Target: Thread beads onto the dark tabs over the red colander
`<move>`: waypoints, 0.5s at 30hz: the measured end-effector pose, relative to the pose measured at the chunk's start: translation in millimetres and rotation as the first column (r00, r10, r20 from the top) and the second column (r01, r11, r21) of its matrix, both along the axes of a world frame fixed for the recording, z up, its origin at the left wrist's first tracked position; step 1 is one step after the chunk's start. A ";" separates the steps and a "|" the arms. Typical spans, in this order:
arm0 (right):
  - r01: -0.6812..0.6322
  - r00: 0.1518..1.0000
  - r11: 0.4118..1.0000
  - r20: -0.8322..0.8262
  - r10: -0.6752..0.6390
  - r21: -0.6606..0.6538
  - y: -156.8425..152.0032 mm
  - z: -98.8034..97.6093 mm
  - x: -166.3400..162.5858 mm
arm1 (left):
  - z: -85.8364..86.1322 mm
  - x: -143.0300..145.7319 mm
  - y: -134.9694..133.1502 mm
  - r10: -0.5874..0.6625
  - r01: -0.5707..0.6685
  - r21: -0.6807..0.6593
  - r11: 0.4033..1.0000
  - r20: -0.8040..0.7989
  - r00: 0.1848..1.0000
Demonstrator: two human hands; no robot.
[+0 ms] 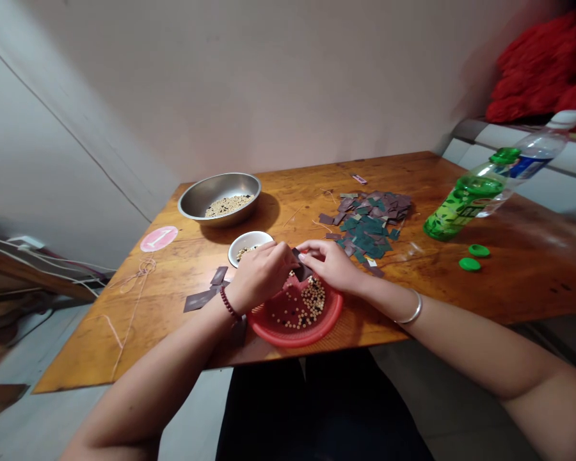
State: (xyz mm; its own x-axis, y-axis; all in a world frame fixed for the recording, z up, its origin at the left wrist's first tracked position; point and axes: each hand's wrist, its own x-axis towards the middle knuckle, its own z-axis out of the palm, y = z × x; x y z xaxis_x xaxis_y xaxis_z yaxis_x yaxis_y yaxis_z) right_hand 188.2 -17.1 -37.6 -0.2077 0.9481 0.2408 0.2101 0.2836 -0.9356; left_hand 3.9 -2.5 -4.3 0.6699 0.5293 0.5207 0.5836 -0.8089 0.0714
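Note:
Over a red plastic basket (pixel 333 318), both my hands meet at a small dark brown rectangular piece (pixel 302 272), which looks like cloth or leather. My right hand (pixel 333 264) grips its upper edge between thumb and fingers. My left hand (pixel 265 272) is closed at the piece's other side, its fingertips partly hidden. Inside the basket lie many small pale and black beads (pixel 313 301). Just behind my left hand stands a small white bowl (pixel 235 246) with some beads in it. Several flat brown pieces (pixel 202 299) lie beside my left wrist.
A steel bowl (pixel 187 206) holding more beads stands at the back left. Brown and green pieces (pixel 367 234) are heaped right of centre. A green bottle (pixel 454 208), a clear bottle (pixel 540 150) and green caps (pixel 470 264) stand right. Thread (pixel 141 272) and a pink disc (pixel 159 239) lie left.

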 end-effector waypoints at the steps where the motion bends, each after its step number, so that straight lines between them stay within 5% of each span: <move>1: -0.001 1.000 1.000 0.002 0.001 0.004 0.0 -0.2 0.0 | -0.1 0.0 0.0 -0.019 0.019 -0.005 1.000 0.000 1.000; 6: 0.007 1.000 1.000 0.001 -0.007 0.003 0.5 -0.2 -0.5 | 0.3 0.4 -0.6 0.055 -0.054 0.060 0.997 -0.019 0.998; 15: 0.017 1.000 1.000 -0.008 -0.016 0.005 -0.1 2.3 -1.0 | 1.2 1.0 -0.5 0.087 -0.088 -0.040 0.995 -0.021 0.996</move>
State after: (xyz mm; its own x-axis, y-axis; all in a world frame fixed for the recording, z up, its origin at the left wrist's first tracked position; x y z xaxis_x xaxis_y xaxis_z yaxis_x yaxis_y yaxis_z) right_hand 187.2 -17.2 -35.3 -0.1902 0.9502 0.2469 0.2077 0.2848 -0.9358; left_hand 4.9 -3.0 -3.1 0.6295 0.6069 0.4852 0.6537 -0.7512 0.0915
